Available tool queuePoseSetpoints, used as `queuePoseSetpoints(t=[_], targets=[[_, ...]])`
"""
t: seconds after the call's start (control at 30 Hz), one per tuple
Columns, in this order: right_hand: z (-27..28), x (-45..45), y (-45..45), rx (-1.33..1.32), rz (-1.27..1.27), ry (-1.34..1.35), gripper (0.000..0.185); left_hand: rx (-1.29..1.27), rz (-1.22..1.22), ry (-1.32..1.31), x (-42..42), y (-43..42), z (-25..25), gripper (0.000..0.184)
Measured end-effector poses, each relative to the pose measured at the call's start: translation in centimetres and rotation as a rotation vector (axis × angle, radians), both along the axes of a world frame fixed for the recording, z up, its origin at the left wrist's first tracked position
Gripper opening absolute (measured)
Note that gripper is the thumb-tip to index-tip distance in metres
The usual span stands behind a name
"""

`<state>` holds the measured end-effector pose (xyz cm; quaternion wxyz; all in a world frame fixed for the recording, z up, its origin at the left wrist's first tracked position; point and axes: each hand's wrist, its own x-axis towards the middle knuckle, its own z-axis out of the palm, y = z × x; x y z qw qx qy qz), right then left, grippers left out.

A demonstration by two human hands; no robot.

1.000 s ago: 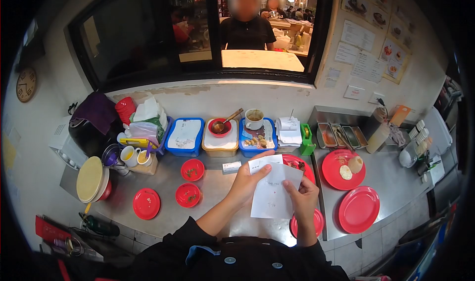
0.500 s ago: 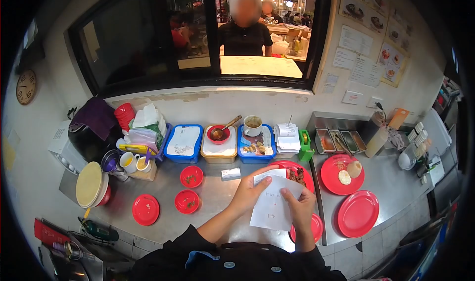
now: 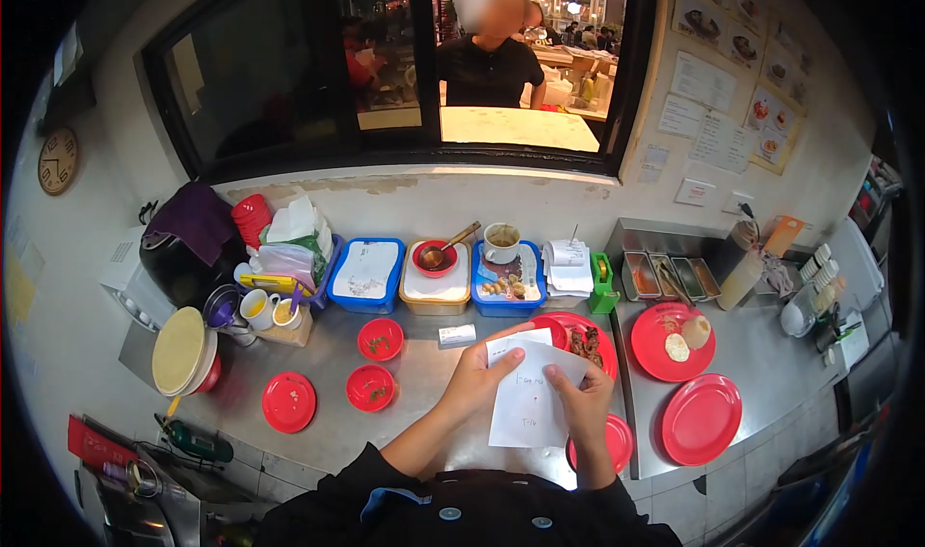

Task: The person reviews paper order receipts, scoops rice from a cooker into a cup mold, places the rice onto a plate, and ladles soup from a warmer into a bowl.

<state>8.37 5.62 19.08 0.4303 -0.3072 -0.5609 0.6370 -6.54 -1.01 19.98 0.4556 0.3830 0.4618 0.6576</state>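
A white paper slip (image 3: 528, 403) with handwriting is held up over the steel counter (image 3: 337, 441). My left hand (image 3: 482, 372) grips its upper left edge, thumb on top, and my right hand (image 3: 581, 393) pinches the upper right side. A second slip seems to lie behind the first at the top. Partly hidden behind my hands is a red plate (image 3: 602, 333) with dark pieces of meat (image 3: 585, 345). Another red plate (image 3: 617, 441) shows beside my right forearm.
Red bowls (image 3: 381, 339) and a small red plate (image 3: 289, 402) stand left. Lidded tubs (image 3: 366, 270) line the wall. Right are a plate with rice and egg (image 3: 665, 359), an empty red plate (image 3: 701, 419) and metal trays (image 3: 641, 275). A person (image 3: 491, 65) stands beyond the window.
The view has shifted slightly. The person beyond the window has leaned and turned the head. Both hands stay on the paper slip, with more of the meat plate in view than at first.
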Motion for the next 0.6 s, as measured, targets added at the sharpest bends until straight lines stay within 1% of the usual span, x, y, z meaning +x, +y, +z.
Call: queuePoseSetpoints(t=[0.07,0.1,0.13,0.17,0.2,0.23,0.3,0.37,0.53,0.6], targets=[[-0.8,0.1,0.7,0.043,0.003,0.004,0.019,0.004,-0.049,-0.218,-0.1,0.1,0.1,0.038],[-1.1,0.2,0.9,0.088,0.003,0.010,0.019,-0.006,-0.050,-0.225,-0.2,0.2,0.2,0.038],[-0.7,0.2,1.0,0.077,-0.001,0.002,0.019,0.011,-0.051,-0.318,-0.6,0.5,0.6,0.038],[0.2,0.2,1.1,0.041,-0.012,0.053,0.020,0.026,-0.051,-0.413,-0.9,0.7,1.0,0.038],[0.6,0.3,1.0,0.004,-0.024,0.101,0.020,0.011,-0.052,-0.426,-1.4,0.8,1.4,0.038],[0.7,0.7,1.0,-0.008,-0.028,0.089,0.020,0.010,-0.072,-0.440,-2.2,0.9,2.0,0.038],[1.0,1.2,1.6,0.050,-0.051,0.137,0.021,0.010,-0.093,-0.454,-3.2,1.1,3.0,0.039],[1.7,1.6,1.7,0.071,-0.067,0.129,0.022,0.027,-0.138,-0.396,-3.8,1.3,3.8,0.039],[2.5,2.1,1.3,0.036,-0.062,0.128,0.022,0.011,-0.182,-0.403,-4.0,1.4,3.6,0.040],[2.5,2.0,1.4,0.034,-0.062,0.114,0.021,-0.006,-0.191,-0.363,-3.8,1.4,3.5,0.041]])
